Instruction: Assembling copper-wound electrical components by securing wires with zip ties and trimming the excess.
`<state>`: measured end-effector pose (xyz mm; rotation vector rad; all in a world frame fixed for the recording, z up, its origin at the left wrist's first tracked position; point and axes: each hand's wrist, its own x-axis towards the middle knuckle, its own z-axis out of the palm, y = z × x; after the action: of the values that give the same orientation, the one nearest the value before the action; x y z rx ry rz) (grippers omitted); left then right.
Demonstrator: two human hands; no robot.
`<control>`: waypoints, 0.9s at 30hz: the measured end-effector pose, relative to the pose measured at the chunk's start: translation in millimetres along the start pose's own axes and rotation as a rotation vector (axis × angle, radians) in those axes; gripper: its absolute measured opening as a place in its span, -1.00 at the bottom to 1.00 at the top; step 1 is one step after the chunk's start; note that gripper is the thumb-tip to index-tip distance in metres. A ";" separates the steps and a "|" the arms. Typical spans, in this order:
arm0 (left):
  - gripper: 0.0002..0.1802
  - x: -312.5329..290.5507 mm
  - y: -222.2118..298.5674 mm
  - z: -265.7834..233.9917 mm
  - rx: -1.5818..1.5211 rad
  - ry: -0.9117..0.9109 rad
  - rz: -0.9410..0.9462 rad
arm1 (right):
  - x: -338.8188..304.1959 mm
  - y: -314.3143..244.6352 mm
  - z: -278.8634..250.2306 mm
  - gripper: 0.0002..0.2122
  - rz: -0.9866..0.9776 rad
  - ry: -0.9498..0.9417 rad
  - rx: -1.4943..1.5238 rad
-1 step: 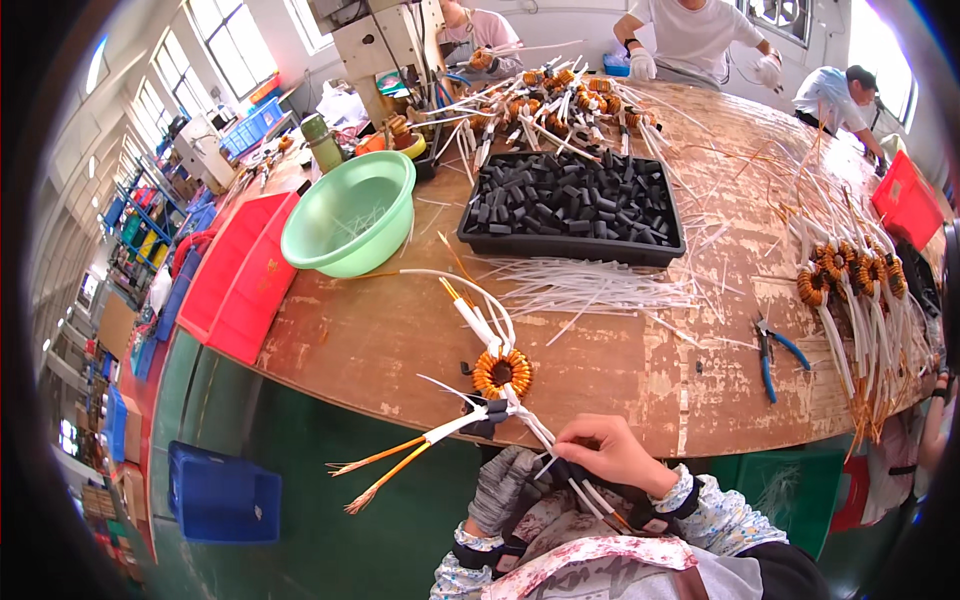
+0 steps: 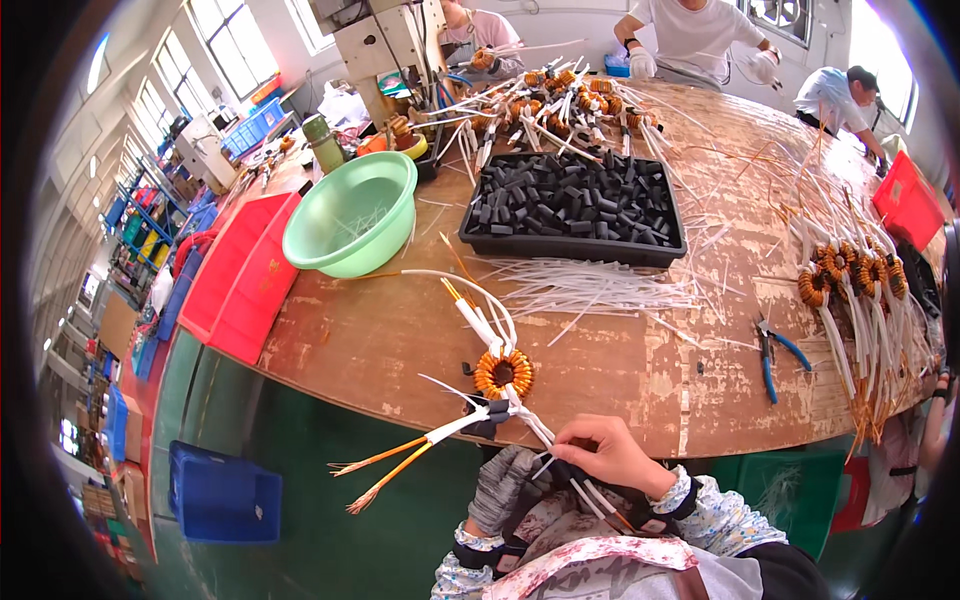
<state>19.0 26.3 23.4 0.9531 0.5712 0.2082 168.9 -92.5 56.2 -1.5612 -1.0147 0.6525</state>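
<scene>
A copper-wound toroid coil (image 2: 503, 374) lies at the table's near edge, its white-sleeved leads fanning out above and below. Black tubes (image 2: 490, 412) sit round the leads just under the ring, and one pair ends in frayed bare copper (image 2: 375, 490) at the left. Below the edge, my left hand (image 2: 503, 488), in a grey glove, is closed round the lower right white-sleeved leads. My bare right hand (image 2: 608, 450) pinches the same leads at their right side, thumb and forefinger together. A thin white strip (image 2: 543, 467) sticks out between the hands; the gripped spot is partly hidden.
Beyond the coil are loose white strips (image 2: 590, 287), a black tray (image 2: 575, 250) of black tubes and a green basin (image 2: 352, 255). Blue-handled cutters (image 2: 768, 362) and bundled coils (image 2: 850, 270) lie right. Red bins stand at both sides; co-workers sit across the table.
</scene>
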 end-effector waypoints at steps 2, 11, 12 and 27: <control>-0.78 0.3 4.9 -2.6 0.089 0.005 0.071 | 2.4 -3.4 3.9 -0.92 -0.026 0.028 0.012; -0.74 2.4 -4.9 -12.6 0.043 -0.017 0.065 | 5.1 -0.7 10.4 -0.88 0.023 0.059 0.010; -0.72 2.7 -6.0 -12.5 0.018 -0.026 0.082 | 5.5 -1.3 11.0 -0.88 0.066 0.077 0.031; -0.83 2.1 1.6 -7.8 0.440 -0.020 0.211 | 5.4 -1.8 17.0 -0.88 -0.104 0.013 -0.058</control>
<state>16.7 33.6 20.4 1.4432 0.5067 0.2670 156.8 -79.4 54.4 -1.5499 -1.1057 0.5443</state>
